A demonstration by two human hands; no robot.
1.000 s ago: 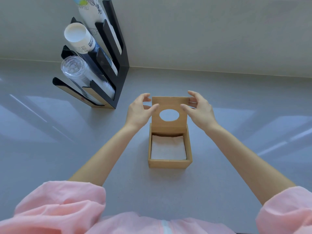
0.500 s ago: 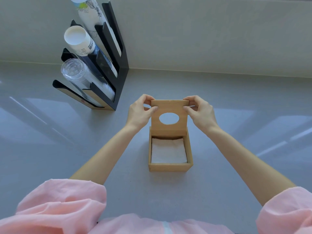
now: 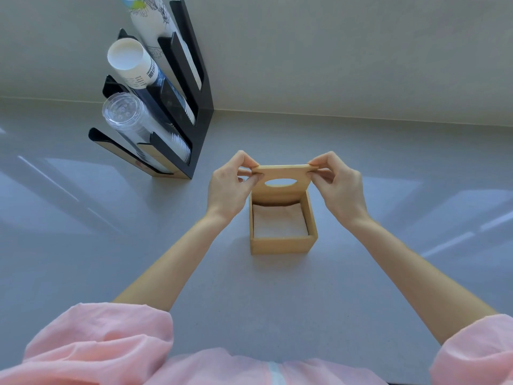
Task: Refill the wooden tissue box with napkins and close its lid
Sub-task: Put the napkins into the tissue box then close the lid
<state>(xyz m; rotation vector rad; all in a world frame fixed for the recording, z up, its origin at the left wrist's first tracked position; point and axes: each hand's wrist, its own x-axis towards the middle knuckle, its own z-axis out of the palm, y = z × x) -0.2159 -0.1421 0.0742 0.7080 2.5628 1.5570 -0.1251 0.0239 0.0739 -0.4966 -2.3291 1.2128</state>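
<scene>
A square wooden tissue box (image 3: 283, 244) stands on the grey counter in the middle of the view. White napkins (image 3: 279, 220) lie flat inside it. Its hinged lid (image 3: 281, 190), with an oval hole, is raised at the back and tilts forward over the box. My left hand (image 3: 229, 187) pinches the lid's top left corner. At the top right corner my right hand (image 3: 340, 187) pinches the lid the same way.
A black tiered cup rack (image 3: 177, 118) stands at the back left, holding a sleeve of clear cups (image 3: 130, 120) and stacks of paper cups (image 3: 133, 62). A pale wall (image 3: 361, 51) runs along the back of the grey counter (image 3: 277, 301).
Both hands closed onto the lid's top corners. The lid has swung from leaning back to tilting forward over the box.
</scene>
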